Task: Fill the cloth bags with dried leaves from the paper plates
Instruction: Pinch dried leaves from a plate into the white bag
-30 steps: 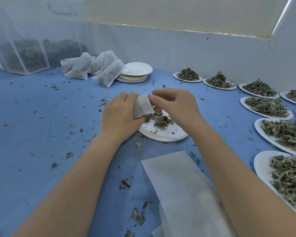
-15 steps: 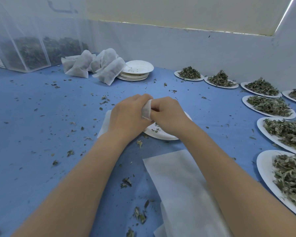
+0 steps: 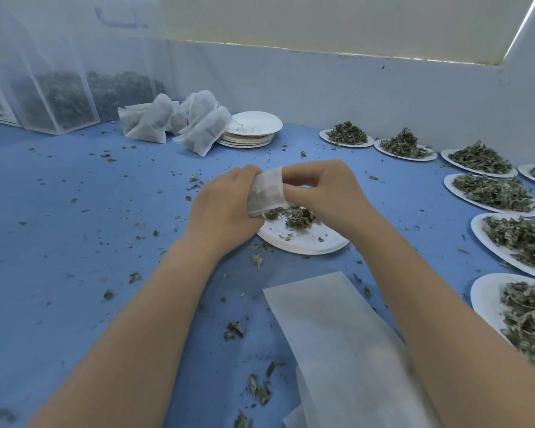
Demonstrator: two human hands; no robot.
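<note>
A small white cloth bag [image 3: 267,193] hangs between my hands above a white paper plate [image 3: 309,244]. My left hand [image 3: 226,211] grips the bag's left side. My right hand [image 3: 325,193] pinches its top right edge with curled fingers. Dark leaf shows through the bag's lower cloth. A small heap of dried leaves [image 3: 295,216] lies on the plate just under the bag. The bag's bottom is partly hidden by my left hand.
Filled bags [image 3: 179,125] lie at the back beside a stack of bare plates [image 3: 254,131]. Several plates of leaves [image 3: 494,193] line the right side. Flat unfilled bags [image 3: 334,329] lie near me. Clear bins of leaves [image 3: 62,100] stand back left. Crumbs litter the blue table [image 3: 74,242].
My hands rose off the plate and moved slightly apart, lifting the bag. The leaf heap on the plate, covered half a second ago, shows again.
</note>
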